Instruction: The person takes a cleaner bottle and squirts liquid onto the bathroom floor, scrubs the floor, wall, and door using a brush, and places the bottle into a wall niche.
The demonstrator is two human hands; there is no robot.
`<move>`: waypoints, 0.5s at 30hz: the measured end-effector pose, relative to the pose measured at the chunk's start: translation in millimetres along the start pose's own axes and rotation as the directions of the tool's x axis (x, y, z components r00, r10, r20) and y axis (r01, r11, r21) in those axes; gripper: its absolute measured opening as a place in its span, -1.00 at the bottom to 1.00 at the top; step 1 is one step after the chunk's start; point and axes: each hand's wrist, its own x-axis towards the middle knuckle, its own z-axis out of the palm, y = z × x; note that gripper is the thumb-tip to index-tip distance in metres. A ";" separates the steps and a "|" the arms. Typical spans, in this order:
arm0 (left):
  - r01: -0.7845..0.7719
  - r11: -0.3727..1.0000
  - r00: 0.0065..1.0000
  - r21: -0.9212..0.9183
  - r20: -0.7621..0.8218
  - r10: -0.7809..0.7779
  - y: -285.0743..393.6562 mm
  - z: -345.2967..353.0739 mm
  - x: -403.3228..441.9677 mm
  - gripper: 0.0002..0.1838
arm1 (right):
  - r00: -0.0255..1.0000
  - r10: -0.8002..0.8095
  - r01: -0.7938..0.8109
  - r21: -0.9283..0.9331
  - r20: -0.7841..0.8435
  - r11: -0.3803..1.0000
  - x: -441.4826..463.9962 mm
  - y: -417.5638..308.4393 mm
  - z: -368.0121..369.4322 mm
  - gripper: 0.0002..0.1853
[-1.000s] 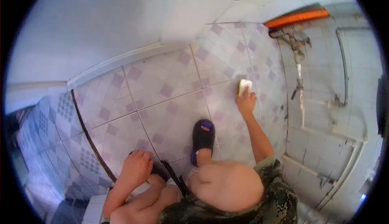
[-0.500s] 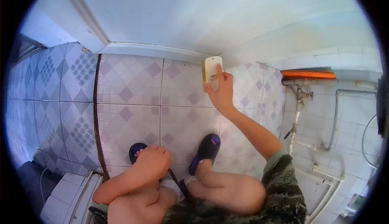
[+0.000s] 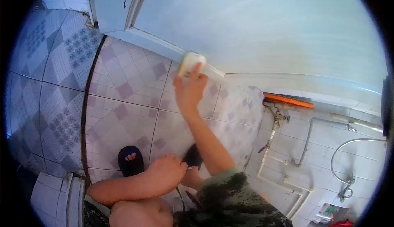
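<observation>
In my right hand (image 3: pixel 191 91) is a white brush (image 3: pixel 192 63) with yellowish bristles along its left side. My fingers press on its flat white back, and it is at the lower edge of a pale door (image 3: pixel 246 34), just above the tiled floor. My left hand (image 3: pixel 167 171) rests low near my knees, its fingers bent over; a dark strap hangs just below it, and whether the hand holds it is hidden.
Dark slippers (image 3: pixel 131 161) are on my feet on the tiled floor (image 3: pixel 123 116). White pipes (image 3: pixel 262 161) with valves run along the right wall, below an orange strip (image 3: pixel 289 100). A shower hose (image 3: pixel 334 157) hangs further right.
The view has turned. My right hand has moved the brush from the floor at the right to the door's lower edge, further left. My left hand stays near my knees.
</observation>
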 end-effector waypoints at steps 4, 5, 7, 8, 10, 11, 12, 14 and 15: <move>-0.006 0.999 1.000 -0.041 -0.019 0.005 -3.5 -2.1 -2.0 -0.81 | 0.989 -0.149 0.145 -0.128 -0.024 0.981 1.2 13.0 1.0 -0.08; -0.005 0.999 0.998 -0.054 -0.057 0.002 -5.5 -4.4 -2.5 -0.81 | 0.994 -0.095 0.086 -0.175 -0.046 0.981 7.3 34.0 -1.2 -0.08; 0.013 0.998 0.998 -0.067 -0.060 -0.017 -9.0 -4.3 -5.1 -0.82 | 0.990 0.103 -0.119 -0.178 -0.094 0.977 16.2 89.7 -12.1 -0.07; 0.019 0.997 0.999 -0.074 -0.048 -0.022 -10.0 -3.6 -5.3 -0.82 | 0.992 0.089 -0.103 -0.186 -0.086 0.977 16.3 100.1 -12.4 -0.07; 0.011 0.996 1.000 -0.083 -0.028 -0.013 -7.4 -4.6 -5.5 -0.82 | 0.983 -0.122 0.091 -0.216 -0.137 0.972 12.0 108.5 -21.7 -0.09; 0.008 0.997 1.000 -0.070 -0.010 -0.009 -7.7 -6.2 -3.6 -0.81 | 0.982 -0.140 0.109 -0.222 -0.130 0.969 16.1 107.8 -16.4 -0.09; 0.011 0.997 1.000 -0.079 -0.023 -0.013 -6.9 -7.2 -1.9 -0.81 | 0.982 -0.156 0.132 -0.203 -0.108 0.970 15.9 91.2 -10.5 -0.09; -0.048 0.997 0.998 -0.068 0.033 0.050 -4.5 -7.0 2.0 -0.79 | 0.982 -0.173 0.155 -0.195 -0.081 0.969 11.0 53.1 0.5 -0.09; -0.052 0.996 0.998 -0.077 0.027 0.055 -4.3 -3.3 3.8 -0.79 | 0.974 -0.217 0.208 -0.132 -0.057 0.969 7.2 30.8 5.9 -0.08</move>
